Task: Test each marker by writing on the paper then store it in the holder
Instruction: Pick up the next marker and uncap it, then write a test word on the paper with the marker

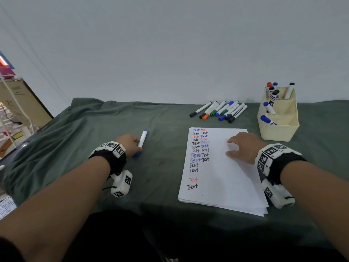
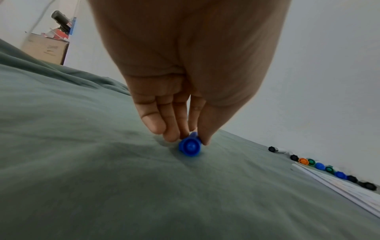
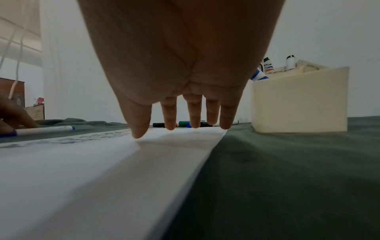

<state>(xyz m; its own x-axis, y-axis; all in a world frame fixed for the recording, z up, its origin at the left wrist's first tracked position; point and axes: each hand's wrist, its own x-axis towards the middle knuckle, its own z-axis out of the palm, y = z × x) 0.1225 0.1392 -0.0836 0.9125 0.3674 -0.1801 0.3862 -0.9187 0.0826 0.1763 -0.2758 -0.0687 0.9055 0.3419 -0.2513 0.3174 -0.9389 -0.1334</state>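
Observation:
A white marker with a blue cap (image 1: 142, 141) lies on the green cloth, left of the paper. My left hand (image 1: 130, 144) pinches it near the cap between thumb and fingertips; the left wrist view shows the blue cap (image 2: 190, 147) end-on under the left hand (image 2: 185, 138). It also shows in the right wrist view as the marker (image 3: 43, 129). My right hand (image 1: 241, 146) rests flat with spread fingers on the paper (image 1: 222, 176), which carries rows of "Test" in several colours. In the right wrist view the right hand (image 3: 180, 128) touches the paper (image 3: 102, 162).
Several loose capped markers (image 1: 221, 110) lie in a row behind the paper. A cream holder (image 1: 279, 127) with compartments stands at the right rear and contains several markers. A white wall runs just behind. Boxes and clutter sit off the table's left edge.

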